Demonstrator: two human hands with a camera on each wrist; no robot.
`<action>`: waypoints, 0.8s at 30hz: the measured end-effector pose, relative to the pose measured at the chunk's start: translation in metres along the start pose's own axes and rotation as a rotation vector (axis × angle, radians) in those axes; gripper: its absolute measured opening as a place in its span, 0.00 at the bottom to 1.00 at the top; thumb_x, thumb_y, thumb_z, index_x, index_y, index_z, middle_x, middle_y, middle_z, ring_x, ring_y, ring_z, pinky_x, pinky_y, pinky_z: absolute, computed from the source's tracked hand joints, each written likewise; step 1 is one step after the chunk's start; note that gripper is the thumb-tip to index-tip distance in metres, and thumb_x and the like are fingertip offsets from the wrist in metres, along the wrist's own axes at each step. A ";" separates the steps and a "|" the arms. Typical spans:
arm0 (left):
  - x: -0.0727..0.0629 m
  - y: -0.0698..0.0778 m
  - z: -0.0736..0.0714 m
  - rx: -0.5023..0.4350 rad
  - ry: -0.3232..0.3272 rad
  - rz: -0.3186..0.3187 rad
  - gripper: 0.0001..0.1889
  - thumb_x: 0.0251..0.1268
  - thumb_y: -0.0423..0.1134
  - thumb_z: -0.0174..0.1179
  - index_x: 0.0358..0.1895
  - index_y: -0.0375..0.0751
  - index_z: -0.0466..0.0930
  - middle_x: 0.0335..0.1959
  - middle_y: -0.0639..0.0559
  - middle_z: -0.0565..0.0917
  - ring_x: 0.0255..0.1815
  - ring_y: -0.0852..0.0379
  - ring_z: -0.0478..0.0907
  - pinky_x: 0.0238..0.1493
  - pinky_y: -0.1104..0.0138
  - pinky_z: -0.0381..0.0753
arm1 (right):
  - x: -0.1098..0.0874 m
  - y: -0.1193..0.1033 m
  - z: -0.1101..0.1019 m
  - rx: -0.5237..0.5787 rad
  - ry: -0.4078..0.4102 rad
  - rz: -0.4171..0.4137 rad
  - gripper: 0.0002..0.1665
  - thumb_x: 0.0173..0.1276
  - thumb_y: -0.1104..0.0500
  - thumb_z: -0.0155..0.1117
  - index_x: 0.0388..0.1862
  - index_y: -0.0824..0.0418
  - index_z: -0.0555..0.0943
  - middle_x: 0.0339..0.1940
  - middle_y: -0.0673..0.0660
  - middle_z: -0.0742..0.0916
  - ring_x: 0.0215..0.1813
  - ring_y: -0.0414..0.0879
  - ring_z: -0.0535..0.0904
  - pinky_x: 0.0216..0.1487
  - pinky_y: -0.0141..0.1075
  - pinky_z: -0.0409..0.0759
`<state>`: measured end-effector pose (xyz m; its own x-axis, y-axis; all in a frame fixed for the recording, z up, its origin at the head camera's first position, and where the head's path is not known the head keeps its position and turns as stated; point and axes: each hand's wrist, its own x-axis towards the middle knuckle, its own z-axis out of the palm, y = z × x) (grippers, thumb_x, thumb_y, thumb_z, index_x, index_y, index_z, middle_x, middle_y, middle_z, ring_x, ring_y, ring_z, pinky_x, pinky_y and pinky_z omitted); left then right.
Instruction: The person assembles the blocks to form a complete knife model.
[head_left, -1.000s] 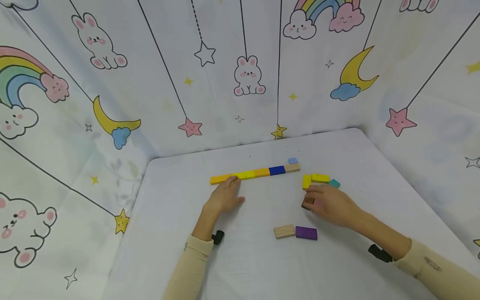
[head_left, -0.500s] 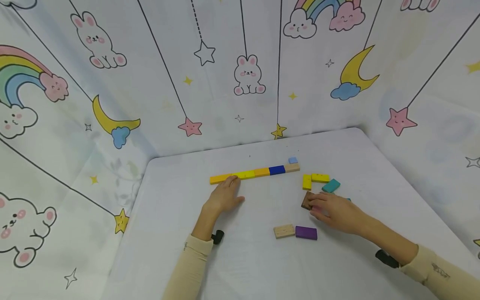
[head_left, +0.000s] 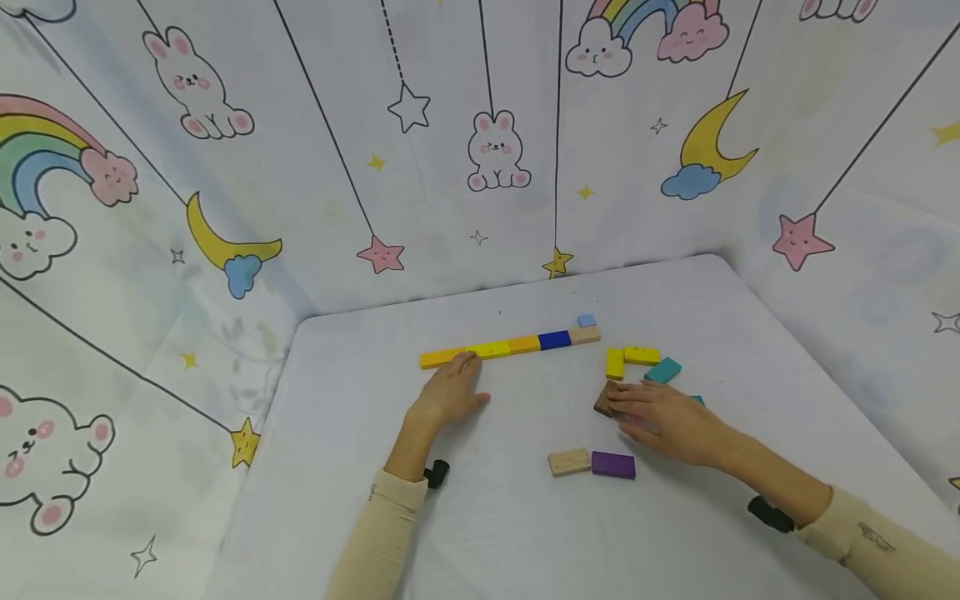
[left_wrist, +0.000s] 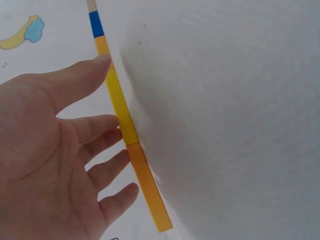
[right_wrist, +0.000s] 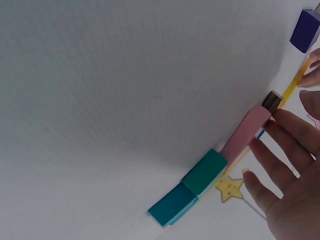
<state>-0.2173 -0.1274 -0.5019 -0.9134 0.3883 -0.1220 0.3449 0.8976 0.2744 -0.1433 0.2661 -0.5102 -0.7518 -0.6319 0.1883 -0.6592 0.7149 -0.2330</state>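
My left hand (head_left: 450,389) lies along the near side of a row of blocks, its spread fingertips against the orange block (left_wrist: 150,187) and the yellow block (left_wrist: 122,107). An orange block (head_left: 524,344), a blue block (head_left: 554,340) and a plain wooden block (head_left: 584,335) continue that row to the right. My right hand (head_left: 675,421) reaches in low from the right, fingers extended, fingertips touching a brown block (head_left: 606,400) on the table. In the right wrist view, a pink block (right_wrist: 246,134) sits between the brown one and two teal blocks (right_wrist: 205,172); my right hand mostly hides it from above.
Beyond the right hand lie two yellow blocks (head_left: 641,356) and a teal block (head_left: 663,371). Nearer the front, a wooden block (head_left: 569,462) and a purple block (head_left: 613,465) lie end to end. A light blue block (head_left: 587,320) sits behind the row. Printed cloth (head_left: 450,208) rises behind the table.
My right hand first drew back toward the right and front, uncovering a teal block. Since then the brown block has shifted slightly left under its fingertips. My left hand stays in place.
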 end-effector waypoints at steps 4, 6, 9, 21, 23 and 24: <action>0.001 -0.001 0.001 0.006 0.000 -0.003 0.40 0.75 0.52 0.64 0.81 0.38 0.61 0.83 0.44 0.59 0.80 0.41 0.61 0.79 0.49 0.64 | 0.006 -0.004 0.000 -0.016 -0.026 -0.020 0.28 0.71 0.57 0.73 0.68 0.60 0.82 0.68 0.58 0.84 0.71 0.58 0.78 0.71 0.64 0.72; 0.001 -0.001 0.001 0.010 -0.004 -0.002 0.40 0.75 0.53 0.64 0.81 0.39 0.60 0.83 0.45 0.58 0.80 0.41 0.61 0.79 0.49 0.65 | 0.009 -0.006 0.001 -0.026 -0.041 -0.023 0.28 0.72 0.59 0.71 0.69 0.61 0.81 0.69 0.59 0.83 0.71 0.58 0.78 0.71 0.64 0.72; 0.002 -0.002 0.002 0.009 -0.005 -0.004 0.40 0.75 0.53 0.64 0.82 0.39 0.60 0.83 0.45 0.58 0.80 0.41 0.61 0.79 0.49 0.64 | 0.015 -0.011 0.003 -0.030 -0.045 -0.027 0.27 0.73 0.61 0.69 0.69 0.62 0.81 0.69 0.59 0.83 0.70 0.58 0.79 0.70 0.62 0.74; 0.001 -0.004 0.002 0.002 -0.001 0.003 0.39 0.75 0.53 0.64 0.81 0.40 0.62 0.83 0.45 0.59 0.81 0.43 0.60 0.80 0.51 0.63 | 0.037 -0.021 0.014 -0.047 -0.046 -0.046 0.27 0.72 0.65 0.68 0.69 0.59 0.80 0.67 0.58 0.85 0.67 0.58 0.80 0.69 0.60 0.76; 0.000 -0.004 0.000 -0.008 -0.001 0.002 0.39 0.75 0.53 0.64 0.81 0.39 0.63 0.83 0.45 0.60 0.81 0.42 0.61 0.80 0.50 0.63 | 0.039 -0.022 0.015 -0.050 -0.049 -0.062 0.28 0.71 0.65 0.68 0.70 0.59 0.80 0.68 0.57 0.84 0.68 0.58 0.79 0.70 0.60 0.75; 0.000 -0.004 -0.001 -0.013 -0.001 0.002 0.39 0.75 0.52 0.65 0.80 0.39 0.63 0.83 0.44 0.60 0.81 0.42 0.61 0.80 0.50 0.63 | 0.041 -0.023 0.016 -0.050 -0.047 -0.073 0.28 0.71 0.64 0.69 0.70 0.60 0.80 0.68 0.57 0.84 0.69 0.58 0.79 0.70 0.60 0.75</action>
<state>-0.2191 -0.1315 -0.5023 -0.9127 0.3898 -0.1222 0.3436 0.8943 0.2867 -0.1590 0.2191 -0.5121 -0.7008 -0.6957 0.1574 -0.7132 0.6794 -0.1723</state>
